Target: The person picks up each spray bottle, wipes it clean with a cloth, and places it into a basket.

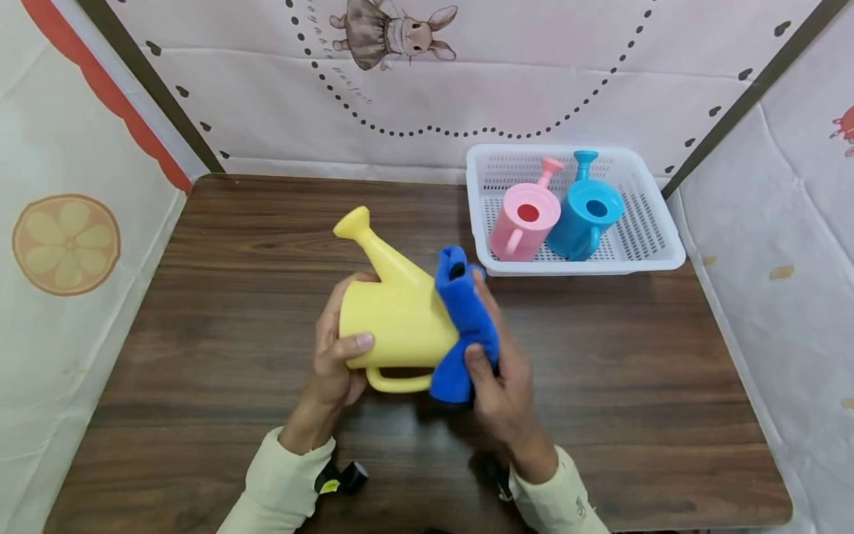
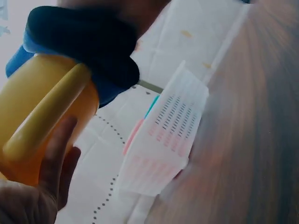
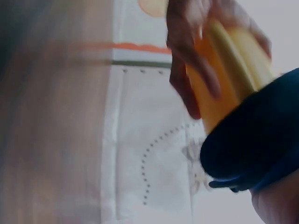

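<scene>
A yellow watering can (image 1: 400, 319) is held on its side above the table, spout pointing up and away to the left, handle toward the person. My left hand (image 1: 336, 348) grips its left end, thumb on the near side. At the other end my right hand (image 1: 500, 363) holds a blue cloth (image 1: 467, 319) against the can, thumb pressed on the cloth. In the left wrist view the cloth (image 2: 84, 46) covers one end of the can (image 2: 46, 107) beside the handle. The right wrist view shows the cloth (image 3: 257, 135) over the can's near end.
A white plastic basket (image 1: 647, 256) stands at the back right of the brown wooden table (image 1: 220, 334). Inside it are a pink watering can (image 1: 523, 230) and a blue watering can (image 1: 587, 222), both upright. Printed white curtains (image 1: 427, 104) enclose the table at the back and sides.
</scene>
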Demonstrator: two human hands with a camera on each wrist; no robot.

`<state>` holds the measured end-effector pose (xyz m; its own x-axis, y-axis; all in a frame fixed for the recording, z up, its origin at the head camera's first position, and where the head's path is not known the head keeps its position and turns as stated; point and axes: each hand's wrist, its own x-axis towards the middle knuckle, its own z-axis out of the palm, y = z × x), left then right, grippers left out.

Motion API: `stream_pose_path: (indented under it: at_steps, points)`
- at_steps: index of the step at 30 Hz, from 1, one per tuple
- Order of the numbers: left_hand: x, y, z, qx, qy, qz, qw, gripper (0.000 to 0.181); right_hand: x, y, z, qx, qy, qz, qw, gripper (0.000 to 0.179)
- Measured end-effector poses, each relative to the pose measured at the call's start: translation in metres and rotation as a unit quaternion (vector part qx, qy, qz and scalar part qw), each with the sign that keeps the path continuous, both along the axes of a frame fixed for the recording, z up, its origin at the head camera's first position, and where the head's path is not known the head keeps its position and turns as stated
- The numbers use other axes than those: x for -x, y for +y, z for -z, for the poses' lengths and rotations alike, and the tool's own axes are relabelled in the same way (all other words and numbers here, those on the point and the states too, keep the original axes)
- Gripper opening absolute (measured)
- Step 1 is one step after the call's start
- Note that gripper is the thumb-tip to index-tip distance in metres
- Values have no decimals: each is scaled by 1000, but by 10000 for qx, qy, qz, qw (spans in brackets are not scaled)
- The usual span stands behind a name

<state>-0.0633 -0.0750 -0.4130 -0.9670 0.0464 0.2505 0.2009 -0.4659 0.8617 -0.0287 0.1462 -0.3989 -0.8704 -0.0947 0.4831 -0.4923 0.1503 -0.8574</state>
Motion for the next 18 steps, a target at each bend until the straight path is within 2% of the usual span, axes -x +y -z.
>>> stream_pose_path:
  at_steps: [3,6,9,11,13,15,18]
  points:
    - [-4,1,-5,250,591,38,9979,74,10,6,-1,372,-580,74,9976,40]
    - [-5,2,-15,262,1025,-94,9943,79,9,6,7,697,-967,79,9928,37]
    - [-2,-2,-20,494,1235,-188,9909,83,1,4,13,970,-874,57,9914,37]
    - [3,-7,-19,804,1356,-2,9875,88,-2,5,13,1171,-607,75,9912,36]
    - [6,-14,-17,1229,1392,309,9821,94,-1,10,8,1124,-326,26,9931,35]
    - [7,-20,-15,1746,1297,726,9734,95,4,18,1,746,-191,-114,9970,33]
    - [6,-29,-13,2531,884,1149,9565,90,16,26,-7,-12,-522,-409,9978,31]
